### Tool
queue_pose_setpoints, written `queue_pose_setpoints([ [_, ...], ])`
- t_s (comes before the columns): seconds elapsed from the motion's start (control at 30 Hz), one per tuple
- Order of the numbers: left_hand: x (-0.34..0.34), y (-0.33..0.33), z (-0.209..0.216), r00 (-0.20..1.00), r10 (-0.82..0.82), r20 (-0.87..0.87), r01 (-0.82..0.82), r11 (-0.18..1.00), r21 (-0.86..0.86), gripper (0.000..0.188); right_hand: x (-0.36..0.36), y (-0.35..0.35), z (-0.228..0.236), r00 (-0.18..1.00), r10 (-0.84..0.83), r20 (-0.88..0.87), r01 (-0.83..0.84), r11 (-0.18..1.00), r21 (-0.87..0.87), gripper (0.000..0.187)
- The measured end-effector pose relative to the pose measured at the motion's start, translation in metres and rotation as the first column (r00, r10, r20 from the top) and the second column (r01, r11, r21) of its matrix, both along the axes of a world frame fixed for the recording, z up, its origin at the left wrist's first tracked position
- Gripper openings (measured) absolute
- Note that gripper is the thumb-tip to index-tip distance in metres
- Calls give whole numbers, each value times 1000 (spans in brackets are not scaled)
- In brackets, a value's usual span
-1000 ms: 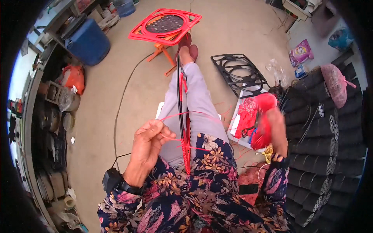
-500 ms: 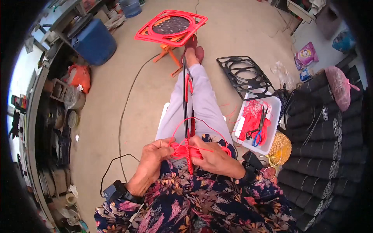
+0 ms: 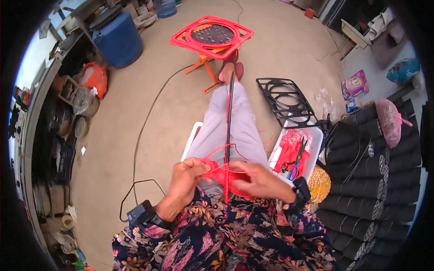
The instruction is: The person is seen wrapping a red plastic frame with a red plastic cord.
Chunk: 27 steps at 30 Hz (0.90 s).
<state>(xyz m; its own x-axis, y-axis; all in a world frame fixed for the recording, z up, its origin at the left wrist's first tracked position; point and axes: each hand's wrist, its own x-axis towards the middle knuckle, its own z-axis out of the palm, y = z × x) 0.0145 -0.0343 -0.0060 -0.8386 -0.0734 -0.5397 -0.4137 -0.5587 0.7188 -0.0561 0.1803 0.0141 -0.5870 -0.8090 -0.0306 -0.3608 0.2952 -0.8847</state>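
A long dark rod (image 3: 229,122) lies along my outstretched legs, its near part wrapped in red cord (image 3: 220,174). My left hand (image 3: 184,180) pinches the red cord on the left of the rod. On the right, my right hand (image 3: 255,178) grips the wrapped section, and a loose loop of cord arcs above both hands. Both wrists wear dark bands.
A white tray (image 3: 315,135) at my right holds red cord and scissors. Beyond my feet stands a red woven frame on an orange stool (image 3: 212,36). A black frame (image 3: 285,99) lies on the floor; stacked black pieces (image 3: 375,171) are right, a blue barrel (image 3: 117,40) far left.
My right hand came in from the tray side to the rod and now grips the wrapped cord beside the left hand. The left hand stays on the cord.
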Motion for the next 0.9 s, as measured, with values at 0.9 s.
queue_pose_setpoints([
  [0.9, -17, -4, 16, 894, 175, -412, -212, 976, -47, 8, -38, 3, 83, 860, -220, 460, 490, 608, -625, 50],
])
